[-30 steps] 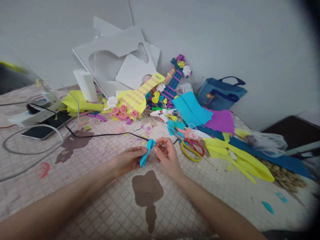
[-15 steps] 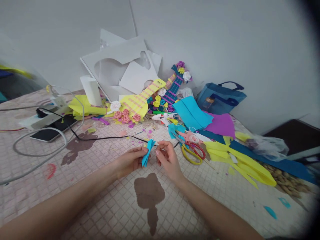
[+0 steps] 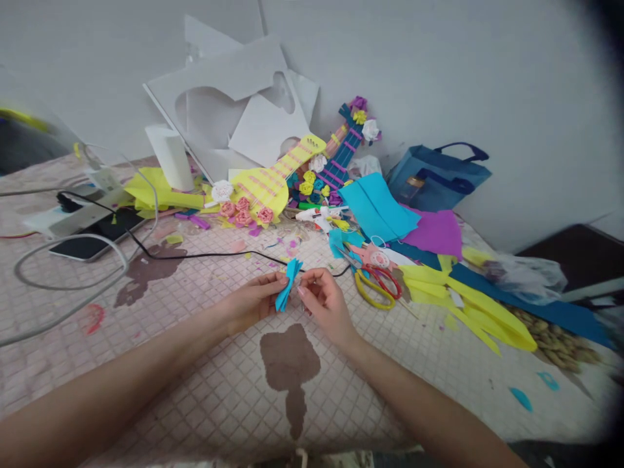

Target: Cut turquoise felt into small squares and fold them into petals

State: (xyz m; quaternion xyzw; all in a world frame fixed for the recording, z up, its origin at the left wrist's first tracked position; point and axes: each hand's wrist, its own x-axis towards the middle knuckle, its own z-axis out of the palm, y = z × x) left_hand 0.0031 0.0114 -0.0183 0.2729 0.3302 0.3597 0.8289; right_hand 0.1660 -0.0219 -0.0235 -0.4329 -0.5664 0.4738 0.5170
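My left hand (image 3: 256,299) pinches a small pleated piece of bright blue crepe paper (image 3: 288,286) between thumb and fingers, holding it slanted above the table. Right beside it is my right hand (image 3: 327,304), its thumb and fingertips drawn together close to the paper's right side. Whatever sits in that pinch is too small to make out. To the right lie scissors (image 3: 374,291) with one yellow and one red handle. Behind the hands rest a yellow paper guitar (image 3: 267,188) with pink paper roses (image 3: 242,212) and a blue paper guitar (image 3: 344,156) with flowers.
A white glue gun (image 3: 316,218) lies behind the hands. Blue sheets (image 3: 380,205), a purple sheet (image 3: 436,234) and yellow strips (image 3: 468,305) spread to the right. A black cable (image 3: 209,255) crosses the table. Left are a phone (image 3: 95,237) and a power strip (image 3: 73,218).
My right hand's fingertips have come closer to the blue paper. The view has tilted down slightly, so most things sit higher in the picture. My left hand keeps its pinch.
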